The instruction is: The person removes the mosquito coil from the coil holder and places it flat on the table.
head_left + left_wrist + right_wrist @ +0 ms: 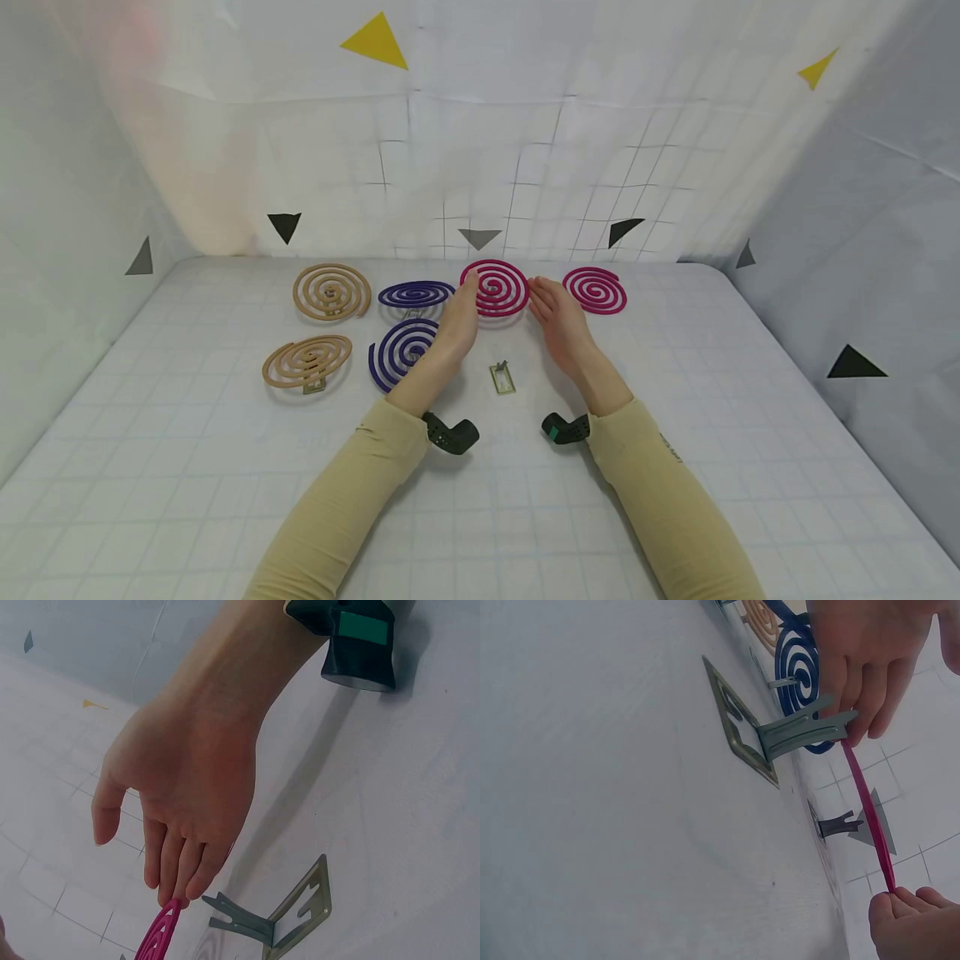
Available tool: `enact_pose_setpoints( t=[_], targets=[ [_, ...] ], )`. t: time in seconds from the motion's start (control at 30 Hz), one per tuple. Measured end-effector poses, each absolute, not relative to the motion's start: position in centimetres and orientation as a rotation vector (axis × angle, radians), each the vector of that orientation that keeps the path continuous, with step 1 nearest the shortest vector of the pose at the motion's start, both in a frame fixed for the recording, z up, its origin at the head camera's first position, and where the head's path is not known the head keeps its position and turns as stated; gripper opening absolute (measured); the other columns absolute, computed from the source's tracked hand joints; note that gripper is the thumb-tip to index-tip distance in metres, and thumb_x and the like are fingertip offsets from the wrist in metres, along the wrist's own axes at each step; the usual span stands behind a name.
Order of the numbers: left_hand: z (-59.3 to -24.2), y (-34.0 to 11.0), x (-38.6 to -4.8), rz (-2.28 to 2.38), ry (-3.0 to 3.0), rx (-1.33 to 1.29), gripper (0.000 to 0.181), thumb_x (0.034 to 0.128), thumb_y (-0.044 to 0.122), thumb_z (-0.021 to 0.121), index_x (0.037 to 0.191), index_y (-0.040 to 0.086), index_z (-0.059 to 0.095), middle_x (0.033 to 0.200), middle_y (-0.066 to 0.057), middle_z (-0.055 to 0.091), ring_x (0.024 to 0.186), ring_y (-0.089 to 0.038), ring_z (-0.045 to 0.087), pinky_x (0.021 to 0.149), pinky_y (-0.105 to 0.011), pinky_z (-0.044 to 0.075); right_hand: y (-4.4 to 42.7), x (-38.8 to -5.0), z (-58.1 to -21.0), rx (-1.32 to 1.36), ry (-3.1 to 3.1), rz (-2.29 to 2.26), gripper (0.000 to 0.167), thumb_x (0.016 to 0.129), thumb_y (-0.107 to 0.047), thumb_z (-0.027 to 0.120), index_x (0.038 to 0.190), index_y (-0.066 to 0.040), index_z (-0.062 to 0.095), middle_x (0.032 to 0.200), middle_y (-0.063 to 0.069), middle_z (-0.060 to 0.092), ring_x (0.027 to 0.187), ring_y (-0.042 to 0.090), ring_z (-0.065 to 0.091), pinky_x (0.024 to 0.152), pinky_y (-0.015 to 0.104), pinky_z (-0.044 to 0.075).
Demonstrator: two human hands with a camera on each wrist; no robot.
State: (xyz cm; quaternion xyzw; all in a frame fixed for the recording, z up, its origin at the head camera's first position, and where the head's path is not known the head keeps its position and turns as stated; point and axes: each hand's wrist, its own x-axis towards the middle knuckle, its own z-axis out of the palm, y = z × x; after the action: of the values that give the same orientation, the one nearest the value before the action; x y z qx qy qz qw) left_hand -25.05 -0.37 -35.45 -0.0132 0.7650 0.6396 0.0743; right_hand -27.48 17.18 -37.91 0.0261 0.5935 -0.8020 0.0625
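My left hand (456,325) and right hand (562,321) face each other across a pink mosquito coil (492,288). Straight left fingers touch its left edge. At the opposite edge, the right fingertips touch the rim, and the right palm (187,772) shows in the left wrist view. Edge-on in the right wrist view, the coil (874,817) spans between both hands. Behind it stands a metal coil stand (840,825); whether they touch, I cannot tell. A bare metal stand (502,365) with raised prongs sits nearer me, between my forearms.
Another pink coil (595,290) lies to the right. On the left, two blue coils (416,294) and two tan coils (332,292) are raised on stands; the near blue coil (411,350) is partly behind my left forearm. White sheeting (480,167) rises at the back.
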Motion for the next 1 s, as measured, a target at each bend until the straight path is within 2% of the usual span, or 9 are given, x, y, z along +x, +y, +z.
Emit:
enact_pose_setpoints(
  t=[0.2,0.37,0.6,0.8,1.0],
  targets=[
    [-35.2,-0.3,-25.0,1.946,2.276,-0.049,0.074,0.104,0.06,0.02,0.159,0.012,0.027,0.165,-0.005,0.027,0.153,-0.023,0.019,0.127,-0.041,0.013,17.3,-27.4,-37.5,0.066,1.833,-2.428,0.058,0.108,-0.026,0.038,0.157,0.001,0.021,0.165,0.014,0.025,0.153,0.021,0.023,0.125,0.031,0.021],
    [-34.9,-0.2,-24.7,1.976,2.212,-0.031,0.072,0.1045,0.059,0.02,0.16,0.013,0.022,0.167,-0.001,0.021,0.155,-0.02,0.013,0.127,-0.039,0.009,17.4,-27.0,-36.8,0.049,1.915,-2.403,0.053,0.108,-0.02,0.039,0.153,0.006,0.027,0.162,0.017,0.03,0.152,0.023,0.025,0.125,0.032,0.022],
    [-34.6,-0.1,-24.3,2.02,2.155,0.019,0.074,0.1039,0.061,0.021,0.161,0.013,0.017,0.168,0.001,0.017,0.155,-0.015,0.009,0.127,-0.036,0.008,17.6,-26.7,-35.9,0.051,1.994,-2.333,0.056,0.109,-0.023,0.038,0.155,0.004,0.023,0.162,0.015,0.03,0.152,0.021,0.025,0.125,0.032,0.021],
    [-34.3,0.4,-24.1,2.052,2.149,-0.004,0.072,0.1046,0.058,0.023,0.16,0.012,0.022,0.166,0.0,0.022,0.154,-0.017,0.013,0.127,-0.038,0.011,18.0,-26.3,-35.5,0.056,1.973,-2.353,0.055,0.109,-0.02,0.037,0.155,0.006,0.022,0.162,0.017,0.028,0.152,0.022,0.024,0.125,0.032,0.02],
    [-33.9,1.3,-23.7,2.074,2.113,0.029,0.072,0.1043,0.059,0.023,0.16,0.013,0.022,0.166,0.0,0.021,0.154,-0.017,0.013,0.127,-0.038,0.011,18.7,-25.8,-35.2,0.121,2.016,-2.331,0.058,0.108,-0.024,0.039,0.157,0.001,0.019,0.164,0.012,0.025,0.153,0.018,0.023,0.125,0.03,0.02]
  ],
)
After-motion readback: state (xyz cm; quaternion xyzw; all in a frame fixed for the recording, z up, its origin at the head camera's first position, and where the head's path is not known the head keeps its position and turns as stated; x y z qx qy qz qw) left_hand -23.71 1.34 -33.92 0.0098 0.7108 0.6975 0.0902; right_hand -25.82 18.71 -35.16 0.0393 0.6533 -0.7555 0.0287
